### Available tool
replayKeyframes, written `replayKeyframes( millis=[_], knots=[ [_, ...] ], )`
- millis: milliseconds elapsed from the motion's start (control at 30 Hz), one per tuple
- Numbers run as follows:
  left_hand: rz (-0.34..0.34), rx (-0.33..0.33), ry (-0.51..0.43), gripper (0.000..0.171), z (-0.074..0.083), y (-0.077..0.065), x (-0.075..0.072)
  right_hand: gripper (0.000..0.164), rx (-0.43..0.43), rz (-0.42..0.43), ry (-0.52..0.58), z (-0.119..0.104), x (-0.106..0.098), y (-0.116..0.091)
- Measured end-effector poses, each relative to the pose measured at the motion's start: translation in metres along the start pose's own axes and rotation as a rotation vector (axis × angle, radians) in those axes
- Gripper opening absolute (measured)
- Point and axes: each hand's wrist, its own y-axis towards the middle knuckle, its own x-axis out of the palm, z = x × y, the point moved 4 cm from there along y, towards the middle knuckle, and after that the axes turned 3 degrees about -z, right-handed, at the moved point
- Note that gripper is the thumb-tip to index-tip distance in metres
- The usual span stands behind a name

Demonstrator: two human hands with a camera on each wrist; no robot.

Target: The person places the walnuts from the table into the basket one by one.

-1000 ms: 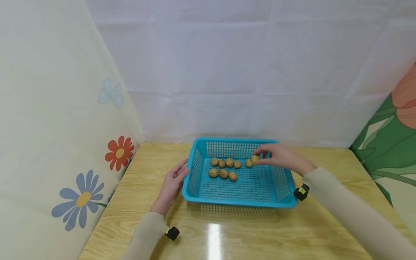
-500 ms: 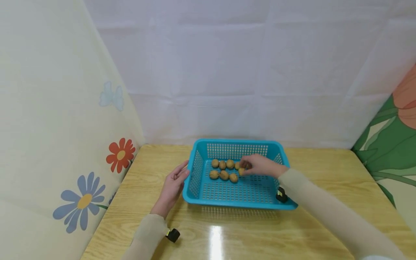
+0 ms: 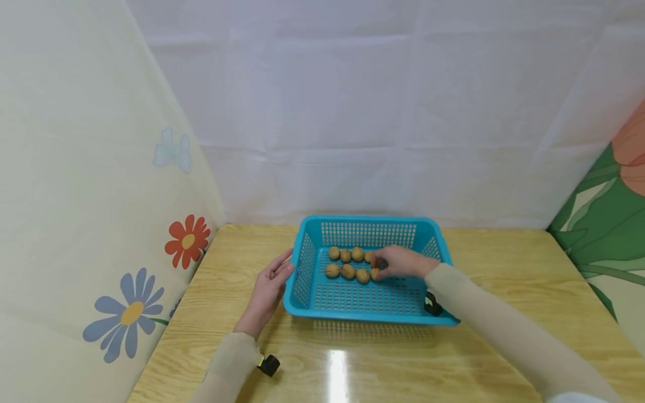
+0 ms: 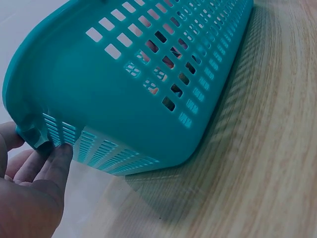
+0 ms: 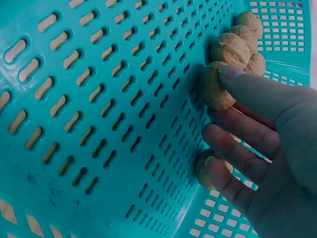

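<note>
A blue plastic basket (image 3: 373, 316) with slotted walls holds several walnuts (image 3: 347, 271) in two rows on its floor. My right hand (image 3: 403, 261) reaches inside and pinches a walnut (image 5: 214, 89) between thumb and fingers, at the right end of the front row. Another walnut (image 5: 210, 169) lies by the little finger in the right wrist view. At the basket's left side, my left hand (image 3: 268, 285) grips the rim. In the left wrist view its fingertips (image 4: 63, 149) press the slotted outer wall beneath the rim.
The basket stands on a wood-grain table (image 3: 282, 358). A white sheet (image 3: 322, 112) hangs behind the table. Flower-printed cloths stand at the left (image 3: 131, 196) and right (image 3: 604, 224).
My right hand has moved left and toward the front with the walnut, from the basket's back right to the front row's end. The left hand stays at the rim.
</note>
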Motion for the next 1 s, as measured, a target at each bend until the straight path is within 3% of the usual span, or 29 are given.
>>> replayKeyframes(
  millis=[167,367,600,767,1000],
  knots=[
    [0.007,-0.004,0.004,0.051,-0.001,-0.001,0.000,0.023,-0.007,0.004,0.027,-0.002,-0.003,-0.006],
    [0.005,0.017,0.005,0.053,-0.003,-0.001,0.000,0.035,-0.020,0.065,0.097,0.002,-0.015,-0.023],
    [0.002,0.024,0.012,0.054,-0.002,0.000,-0.001,0.028,-0.089,0.191,0.053,0.000,-0.041,-0.054],
    [0.006,0.021,0.002,0.051,-0.001,0.001,-0.003,0.027,-0.063,0.250,0.087,0.004,-0.059,-0.077],
    [0.011,0.037,0.013,0.053,0.000,0.002,0.000,0.028,-0.021,0.359,0.097,0.020,-0.078,-0.126]
  ],
)
